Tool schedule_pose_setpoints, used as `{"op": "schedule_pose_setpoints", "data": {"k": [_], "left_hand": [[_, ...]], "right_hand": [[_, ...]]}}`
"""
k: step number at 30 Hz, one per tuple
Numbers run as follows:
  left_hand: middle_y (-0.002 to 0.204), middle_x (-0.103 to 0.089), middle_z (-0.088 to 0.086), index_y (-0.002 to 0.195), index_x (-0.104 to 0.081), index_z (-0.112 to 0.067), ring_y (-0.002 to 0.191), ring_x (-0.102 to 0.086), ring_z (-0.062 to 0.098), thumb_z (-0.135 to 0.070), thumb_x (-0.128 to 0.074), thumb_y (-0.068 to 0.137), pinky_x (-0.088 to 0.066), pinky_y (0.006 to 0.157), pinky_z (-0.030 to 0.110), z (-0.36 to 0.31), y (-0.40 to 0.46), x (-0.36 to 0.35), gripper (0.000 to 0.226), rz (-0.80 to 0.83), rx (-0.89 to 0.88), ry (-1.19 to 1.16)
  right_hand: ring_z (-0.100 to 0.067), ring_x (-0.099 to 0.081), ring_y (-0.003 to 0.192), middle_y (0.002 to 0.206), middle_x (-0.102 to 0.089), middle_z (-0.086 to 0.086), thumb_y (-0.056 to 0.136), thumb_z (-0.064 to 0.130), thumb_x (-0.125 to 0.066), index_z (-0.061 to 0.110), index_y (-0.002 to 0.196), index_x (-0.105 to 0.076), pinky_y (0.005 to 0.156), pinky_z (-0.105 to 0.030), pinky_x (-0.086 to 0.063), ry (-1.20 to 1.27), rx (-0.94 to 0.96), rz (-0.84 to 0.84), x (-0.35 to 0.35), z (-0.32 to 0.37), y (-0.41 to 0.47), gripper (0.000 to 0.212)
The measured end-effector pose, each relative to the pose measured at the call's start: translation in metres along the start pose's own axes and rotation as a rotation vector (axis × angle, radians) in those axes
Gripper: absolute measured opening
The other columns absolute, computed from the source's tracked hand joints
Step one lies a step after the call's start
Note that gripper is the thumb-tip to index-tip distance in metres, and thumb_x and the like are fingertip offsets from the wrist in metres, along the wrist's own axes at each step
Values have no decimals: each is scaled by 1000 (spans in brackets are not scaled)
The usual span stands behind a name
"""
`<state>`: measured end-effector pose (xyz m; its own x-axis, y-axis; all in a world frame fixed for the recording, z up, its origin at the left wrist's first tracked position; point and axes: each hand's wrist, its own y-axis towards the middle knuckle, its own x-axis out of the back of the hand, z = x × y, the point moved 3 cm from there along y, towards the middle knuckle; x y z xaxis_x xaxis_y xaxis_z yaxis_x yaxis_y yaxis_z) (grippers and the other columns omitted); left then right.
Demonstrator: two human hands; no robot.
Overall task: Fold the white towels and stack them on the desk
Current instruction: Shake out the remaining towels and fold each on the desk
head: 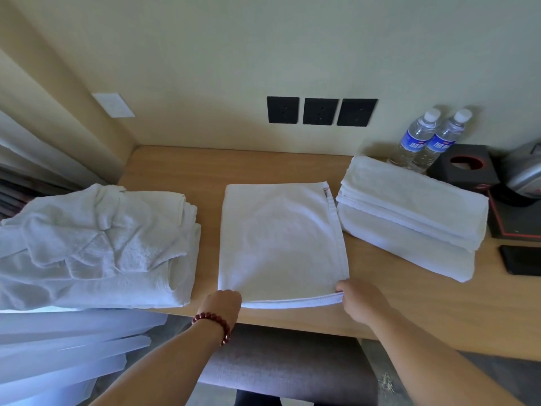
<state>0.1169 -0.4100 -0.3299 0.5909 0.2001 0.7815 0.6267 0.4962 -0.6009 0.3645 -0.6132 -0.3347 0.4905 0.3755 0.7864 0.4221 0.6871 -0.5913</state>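
A white towel, folded to a flat rectangle, lies in the middle of the wooden desk. My left hand grips its near left corner, and my right hand pinches its near right corner at the hemmed front edge. A stack of folded white towels sits to the right. A heap of crumpled, unfolded white towels lies at the left end of the desk.
Two water bottles stand at the back right beside a black tissue box. A black tray with a kettle and a dark phone occupy the far right. A grey chair seat sits under the desk's front edge.
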Motion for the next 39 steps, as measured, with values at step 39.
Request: {"op": "schedule_pose_setpoints", "data": {"k": [39], "left_hand": [[145,-52,13,143,-50,-9,131,-49,33,-37,-59,99,-38,107,36,70,86,43,53,76,491,-1060]], "right_hand": [[-18,-62,91,99,-66,-1,97,20,-51,27,101,-63,72,-31,-48,791,-234,-89,45,-27,71,15]]}}
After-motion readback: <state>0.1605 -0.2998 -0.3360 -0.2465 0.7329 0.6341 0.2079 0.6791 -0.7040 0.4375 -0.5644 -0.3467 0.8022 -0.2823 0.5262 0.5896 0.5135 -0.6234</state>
